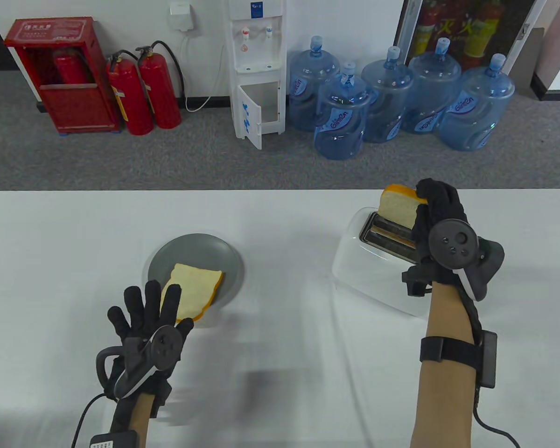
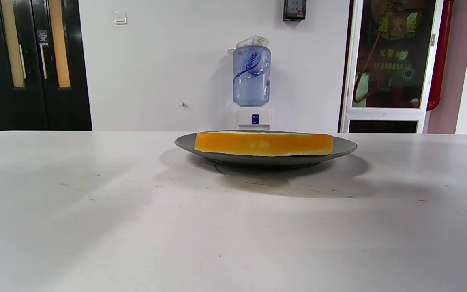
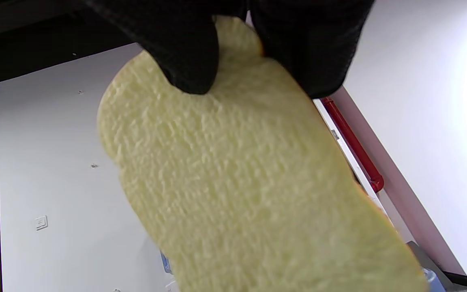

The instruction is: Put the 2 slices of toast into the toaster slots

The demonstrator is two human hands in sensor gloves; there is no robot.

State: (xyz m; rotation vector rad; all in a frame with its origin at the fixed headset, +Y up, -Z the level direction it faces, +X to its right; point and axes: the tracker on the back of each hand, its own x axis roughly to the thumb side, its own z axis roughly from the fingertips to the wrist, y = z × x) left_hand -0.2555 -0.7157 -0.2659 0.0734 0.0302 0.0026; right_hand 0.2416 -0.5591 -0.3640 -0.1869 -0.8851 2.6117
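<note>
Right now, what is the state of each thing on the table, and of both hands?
Held toast: pinched by the right hand, tilted above the toaster, not yet in a slot.
Plate toast: lying flat on the plate.
Plate: on the table, holding one slice.
Toaster: both slots look empty.
Left hand: fingers spread, holding nothing, near the plate.
Right hand: gripping the toast's top edge.

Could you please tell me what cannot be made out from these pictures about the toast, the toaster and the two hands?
- Whether the held toast slice has entered a slot: the table view leaves it unclear, and the slice fills the right wrist view.
- Toaster near end: hidden by the right hand in the table view.
- Whether the left hand touches the plate slice: it overlaps it in the table view, and the left wrist view shows no fingers.
</note>
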